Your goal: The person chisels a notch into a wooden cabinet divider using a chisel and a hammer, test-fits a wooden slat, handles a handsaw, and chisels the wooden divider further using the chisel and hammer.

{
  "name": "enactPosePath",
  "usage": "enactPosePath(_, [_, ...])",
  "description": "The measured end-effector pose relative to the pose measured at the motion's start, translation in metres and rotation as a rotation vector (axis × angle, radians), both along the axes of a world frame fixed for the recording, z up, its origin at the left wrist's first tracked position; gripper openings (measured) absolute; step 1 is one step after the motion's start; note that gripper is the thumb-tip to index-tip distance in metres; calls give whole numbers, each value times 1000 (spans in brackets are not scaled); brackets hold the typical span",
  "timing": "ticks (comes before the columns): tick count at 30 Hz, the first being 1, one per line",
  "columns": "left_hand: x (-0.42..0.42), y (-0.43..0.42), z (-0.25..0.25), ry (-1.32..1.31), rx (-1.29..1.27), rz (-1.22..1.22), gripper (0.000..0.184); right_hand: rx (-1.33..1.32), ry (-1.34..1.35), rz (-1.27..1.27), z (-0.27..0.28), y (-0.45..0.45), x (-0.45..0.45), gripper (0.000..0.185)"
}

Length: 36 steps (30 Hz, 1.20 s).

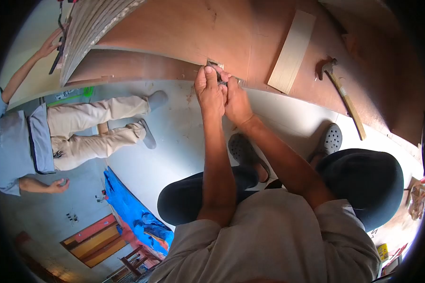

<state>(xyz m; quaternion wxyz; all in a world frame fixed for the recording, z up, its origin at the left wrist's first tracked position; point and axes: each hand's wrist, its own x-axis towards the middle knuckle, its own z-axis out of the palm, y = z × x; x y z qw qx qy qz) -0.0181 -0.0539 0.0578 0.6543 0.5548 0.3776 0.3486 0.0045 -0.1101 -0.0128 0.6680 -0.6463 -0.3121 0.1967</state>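
Both of my hands meet at the near edge of a large brown board. My left hand is closed, its thumb raised, around a small dark piece at the board's edge. Pressed against it, my right hand has its fingers closed at the same spot. The small piece is mostly hidden by the fingers, so what it is cannot be made out. Just beyond my fingertips a small notch shows in the board.
A pale wooden strip and a hammer lie on the board to the right. At the left a co-worker stands by stacked sheets. A blue sheet lies at lower left.
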Motion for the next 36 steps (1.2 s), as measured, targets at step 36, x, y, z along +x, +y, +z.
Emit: enactPosePath(36, [2,-5,-2,-20,21,-27,34,43,24,-25,-6,-5,-6,33])
